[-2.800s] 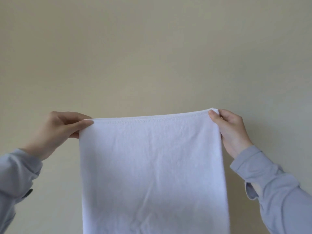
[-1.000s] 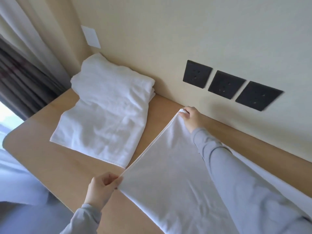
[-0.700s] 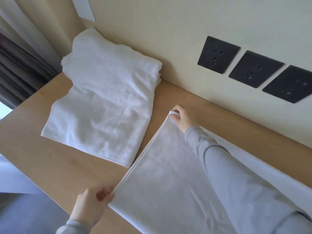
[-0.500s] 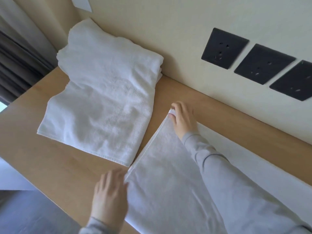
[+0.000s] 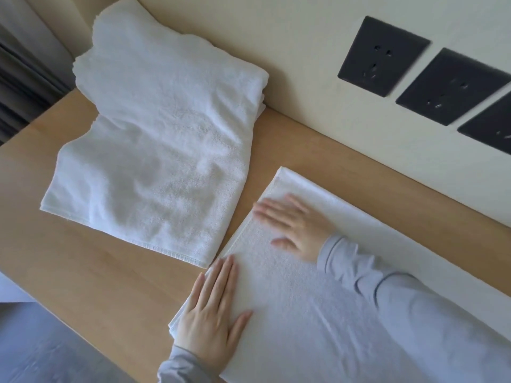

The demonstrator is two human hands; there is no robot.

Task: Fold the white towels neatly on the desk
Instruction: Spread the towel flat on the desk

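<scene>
The flat white terry towel [image 5: 304,313] lies spread on the light wooden tabletop [image 5: 83,272], with its far long edge running near the cream wall [image 5: 304,64]. The left hand [image 5: 213,319] rests palm-down on the near corner of this towel. Its grip is spread flat: fingers straight and close together, thumb angled out. The right hand [image 5: 296,225] rests palm-down further along the same short edge, towards the wall. Its grip is also spread flat and pinches nothing; this hand appears slightly blurred. Both arms wear grey sleeves [image 5: 387,294].

A second white towel [image 5: 154,150], loosely folded, lies to the left, its far part against the wall. Its near corner is just beside the flat towel; contact cannot be confirmed. 3 black square wall sockets [image 5: 383,55] are set in the wall. A grey curtain [image 5: 22,78] hangs at far left.
</scene>
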